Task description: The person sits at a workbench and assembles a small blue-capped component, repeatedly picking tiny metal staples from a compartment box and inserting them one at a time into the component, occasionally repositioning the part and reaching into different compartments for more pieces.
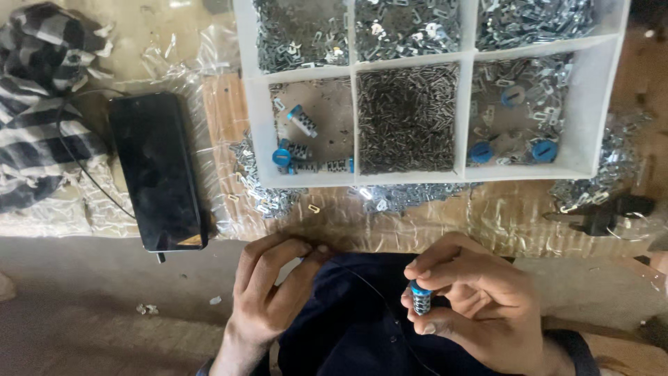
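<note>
My right hand (473, 296) pinches a small blue-capped cylinder (422, 298) wrapped in rows of metal pieces, held upright between thumb and fingers. My left hand (271, 289) is to its left with the fingertips pressed together near a thin dark wire (379, 296) that runs across my dark blue lap; whether it grips the wire is unclear. Ahead stands a white divided tray (353, 69). Its compartments hold small metal clips, dark pins (407, 118), and blue-capped cylinders (299, 150).
A black phone (156, 170) with a cable lies to the left on clear plastic wrap. A striped cloth (42, 97) lies at far left. Loose metal clips (612, 163) are scattered around the tray. A dark tool (602, 216) sits at the right.
</note>
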`<action>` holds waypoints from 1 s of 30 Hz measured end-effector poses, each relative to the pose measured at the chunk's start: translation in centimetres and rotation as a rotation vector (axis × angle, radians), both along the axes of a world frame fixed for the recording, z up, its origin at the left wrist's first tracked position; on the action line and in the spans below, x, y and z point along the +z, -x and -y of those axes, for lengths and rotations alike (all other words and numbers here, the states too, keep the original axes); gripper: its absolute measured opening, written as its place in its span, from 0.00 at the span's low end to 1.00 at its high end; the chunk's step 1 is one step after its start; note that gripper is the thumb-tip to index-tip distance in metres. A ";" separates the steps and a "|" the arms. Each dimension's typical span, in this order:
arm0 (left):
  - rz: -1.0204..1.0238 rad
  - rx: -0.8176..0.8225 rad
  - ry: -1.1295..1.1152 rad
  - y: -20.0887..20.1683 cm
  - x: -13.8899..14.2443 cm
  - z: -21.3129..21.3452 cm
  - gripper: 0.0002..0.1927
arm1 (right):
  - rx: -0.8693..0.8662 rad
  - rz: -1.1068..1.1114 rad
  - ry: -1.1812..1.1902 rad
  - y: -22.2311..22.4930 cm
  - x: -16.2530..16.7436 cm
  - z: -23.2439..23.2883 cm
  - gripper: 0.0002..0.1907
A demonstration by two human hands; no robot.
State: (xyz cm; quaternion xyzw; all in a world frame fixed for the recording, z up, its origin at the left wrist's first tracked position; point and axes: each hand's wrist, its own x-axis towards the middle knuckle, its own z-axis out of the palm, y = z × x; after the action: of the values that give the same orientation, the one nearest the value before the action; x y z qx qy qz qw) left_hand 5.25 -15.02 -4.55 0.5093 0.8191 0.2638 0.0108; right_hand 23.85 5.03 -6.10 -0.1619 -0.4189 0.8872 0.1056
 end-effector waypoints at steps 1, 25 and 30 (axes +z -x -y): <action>0.000 -0.035 -0.031 0.1 0.0 -0.1 0.12 | -0.003 0.000 0.024 0.0 0.1 0.0 0.21; 0.704 -0.095 -0.237 -3.9 3.7 -8.8 0.08 | -0.151 0.075 -0.032 -3.2 0.5 -0.3 0.20; 0.344 -0.265 -0.154 -1.6 4.3 -6.2 0.14 | -0.077 0.117 -0.169 -1.2 0.2 0.5 0.17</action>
State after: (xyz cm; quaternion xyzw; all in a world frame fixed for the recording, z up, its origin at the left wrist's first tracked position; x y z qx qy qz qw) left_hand 6.81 -8.80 -0.30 0.5593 0.7085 0.4048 0.1461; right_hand 25.09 4.57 -5.86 -0.2198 -0.4910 0.8332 0.1280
